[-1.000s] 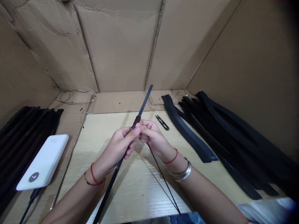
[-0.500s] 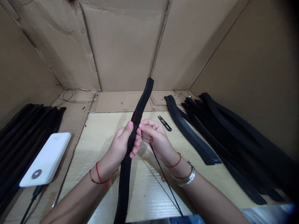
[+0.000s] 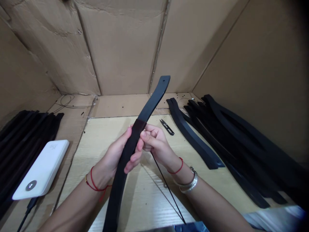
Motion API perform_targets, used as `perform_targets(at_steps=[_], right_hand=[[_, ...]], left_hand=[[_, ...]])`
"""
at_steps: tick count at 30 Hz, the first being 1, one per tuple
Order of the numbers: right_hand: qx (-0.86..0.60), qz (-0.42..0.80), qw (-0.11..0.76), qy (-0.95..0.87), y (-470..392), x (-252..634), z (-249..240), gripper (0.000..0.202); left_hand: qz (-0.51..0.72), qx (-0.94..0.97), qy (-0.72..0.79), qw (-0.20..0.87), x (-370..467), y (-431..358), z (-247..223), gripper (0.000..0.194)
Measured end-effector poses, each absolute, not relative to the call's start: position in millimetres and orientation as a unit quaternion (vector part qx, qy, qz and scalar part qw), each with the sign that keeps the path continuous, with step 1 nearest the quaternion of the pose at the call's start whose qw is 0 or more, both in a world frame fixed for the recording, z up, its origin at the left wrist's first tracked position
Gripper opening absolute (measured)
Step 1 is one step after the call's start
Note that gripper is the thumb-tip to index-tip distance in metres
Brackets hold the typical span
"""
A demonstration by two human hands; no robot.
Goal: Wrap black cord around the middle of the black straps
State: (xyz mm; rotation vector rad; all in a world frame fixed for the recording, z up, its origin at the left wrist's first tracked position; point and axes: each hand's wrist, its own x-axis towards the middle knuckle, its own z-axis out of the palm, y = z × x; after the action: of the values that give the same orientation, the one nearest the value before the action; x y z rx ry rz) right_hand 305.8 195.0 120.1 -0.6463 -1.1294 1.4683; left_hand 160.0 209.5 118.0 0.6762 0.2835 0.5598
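A long, curved black strip point(image 3: 151, 104) slants up from the bottom edge, its far end raised and showing a small hole. Around its middle, below a wrapped-looking edge, my left hand point(image 3: 119, 149) is closed, thumb on one side and fingers on the other. Pinched against the strip's right side, my right hand point(image 3: 154, 140) holds a thin black cord point(image 3: 166, 183), which runs down to the bottom edge. The fingertips hide where cord and strip meet. Small black thread snips point(image 3: 167, 127) lie on the table just beyond my right hand.
Black strips point(image 3: 193, 133) lie in a pile at the right. More dark strips point(image 3: 29, 129) lie at the left beside a white power bank point(image 3: 43, 169) with a cable. Cardboard walls point(image 3: 125, 48) enclose the table point(image 3: 96, 138). Loose thread point(image 3: 69, 101) lies at the back left.
The strip has turned so its broad face and end hole show, and its far end has shifted right and up. My left hand has moved slightly left and down; my right hand still pinches the cord.
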Motion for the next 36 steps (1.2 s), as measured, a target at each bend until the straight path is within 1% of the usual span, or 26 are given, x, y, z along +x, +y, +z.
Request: perform_targets(at_steps=[3,5,7,9,11,13,16,18,20,22,24,27,29,33,36], right_hand=[[-0.259,0.641,0.528,-0.493,192,308,122,0.031],[-0.266,0.629,0.533,-0.5,191,309,123,0.034],[-0.276,0.614,0.544,-0.501,190,309,123,0.034],[-0.288,0.608,0.551,-0.494,191,309,122,0.031],[-0.305,0.601,0.564,-0.477,194,309,121,0.028],[-0.328,0.588,0.583,-0.455,197,309,120,0.027],[-0.374,0.561,0.593,-0.439,201,310,119,0.031],[-0.383,0.558,0.585,-0.447,202,311,118,0.032],[-0.358,0.573,0.57,-0.467,203,312,117,0.031],[-0.326,0.587,0.556,-0.489,204,314,116,0.027],[-0.31,0.584,0.55,-0.511,206,316,116,0.023],[-0.31,0.567,0.548,-0.532,208,317,117,0.028],[-0.314,0.563,0.549,-0.532,208,317,118,0.031],[-0.32,0.552,0.561,-0.527,205,315,122,0.033],[-0.324,0.543,0.57,-0.525,202,314,123,0.026]], left_hand=[[0.203,0.301,0.073,0.929,158,207,115,0.064],[0.188,0.296,0.045,0.935,158,205,114,0.065],[0.189,0.302,0.054,0.933,159,203,115,0.065],[0.196,0.331,0.116,0.916,161,202,117,0.065],[0.232,0.391,0.21,0.866,164,201,120,0.065],[0.282,0.466,0.289,0.787,167,201,124,0.06],[0.319,0.552,0.357,0.682,170,200,128,0.044],[0.326,0.566,0.376,0.657,171,200,131,0.035],[0.329,0.544,0.375,0.675,170,199,132,0.025],[0.317,0.498,0.341,0.732,169,201,131,0.017],[0.285,0.44,0.269,0.808,166,204,130,0.016],[0.218,0.348,0.151,0.899,160,212,128,0.012],[0.202,0.311,0.115,0.921,158,215,127,0.011],[0.203,0.272,0.092,0.936,155,214,128,0.012],[0.168,0.233,0.068,0.955,154,213,127,0.014]])
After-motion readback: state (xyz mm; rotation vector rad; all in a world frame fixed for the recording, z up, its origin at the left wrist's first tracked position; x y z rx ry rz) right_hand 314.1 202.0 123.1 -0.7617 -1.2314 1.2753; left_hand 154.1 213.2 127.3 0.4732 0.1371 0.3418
